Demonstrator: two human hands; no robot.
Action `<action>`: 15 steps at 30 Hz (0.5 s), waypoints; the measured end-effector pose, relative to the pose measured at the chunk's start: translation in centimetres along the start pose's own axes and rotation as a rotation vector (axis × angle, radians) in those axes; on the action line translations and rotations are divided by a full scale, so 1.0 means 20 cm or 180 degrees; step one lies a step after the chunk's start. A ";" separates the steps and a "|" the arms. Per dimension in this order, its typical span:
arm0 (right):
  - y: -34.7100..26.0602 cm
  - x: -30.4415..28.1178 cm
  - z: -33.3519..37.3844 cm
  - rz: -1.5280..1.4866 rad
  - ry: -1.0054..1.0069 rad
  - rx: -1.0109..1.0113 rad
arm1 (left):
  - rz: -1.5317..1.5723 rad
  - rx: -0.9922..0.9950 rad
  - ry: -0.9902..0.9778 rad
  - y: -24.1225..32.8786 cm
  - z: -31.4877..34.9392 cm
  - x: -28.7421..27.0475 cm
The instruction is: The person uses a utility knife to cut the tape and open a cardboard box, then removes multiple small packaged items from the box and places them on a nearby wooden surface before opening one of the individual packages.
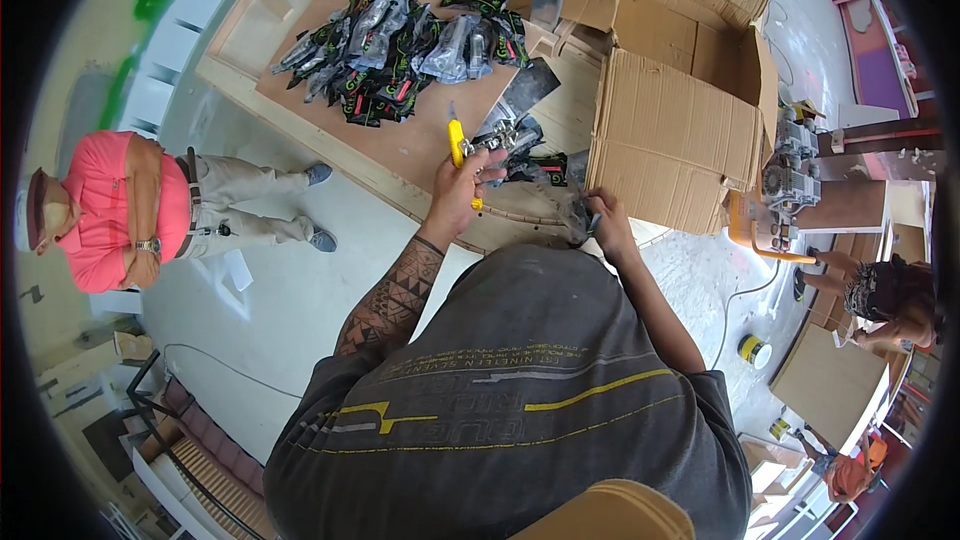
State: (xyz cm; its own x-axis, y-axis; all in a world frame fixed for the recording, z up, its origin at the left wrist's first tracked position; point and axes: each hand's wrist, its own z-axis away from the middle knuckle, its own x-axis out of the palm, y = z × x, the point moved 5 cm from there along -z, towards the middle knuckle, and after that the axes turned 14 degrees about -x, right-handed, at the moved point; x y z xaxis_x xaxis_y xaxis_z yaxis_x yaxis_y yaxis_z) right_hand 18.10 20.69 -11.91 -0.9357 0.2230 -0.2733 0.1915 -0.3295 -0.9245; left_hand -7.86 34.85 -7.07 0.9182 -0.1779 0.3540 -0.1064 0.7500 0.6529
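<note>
My left hand (pixel 462 190) is closed around a yellow utility knife (pixel 456 143), its blade pointing away from me. Small shiny metal fittings (pixel 494 138) lie at the same hand's fingers; their exact kind is unclear. My right hand (pixel 612 226) pinches a crumpled plastic packet (pixel 577 216) at the near edge of the wooden worktop, beside a cardboard box. Just beyond my hands are a few more black-and-clear packets (pixel 528 152). Farther off, a large heap of similar packets (pixel 375 55) covers part of a brown board (pixel 300 83).
An open cardboard box (pixel 672 140) stands on the right, flaps raised. A person in a pink shirt (pixel 130 205) stands at the left with folded arms. Machinery (pixel 790 175) is beyond the box. Other people (pixel 890 300) are at the far right. A cable (pixel 745 295) crosses the floor.
</note>
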 end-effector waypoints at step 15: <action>-0.32 -0.25 0.13 -0.0945 0.1143 -0.0772 | -0.1394 0.0542 -0.0178 0.11 0.15 -0.04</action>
State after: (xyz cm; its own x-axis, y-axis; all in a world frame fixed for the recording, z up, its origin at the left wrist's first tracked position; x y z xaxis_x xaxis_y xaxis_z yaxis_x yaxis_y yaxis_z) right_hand 20.77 19.36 -4.03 -0.8078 0.5890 -0.0246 0.0363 0.0080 -0.9993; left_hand -9.92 34.69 -3.79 0.8692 -0.4916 0.0533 0.2208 0.4823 0.8477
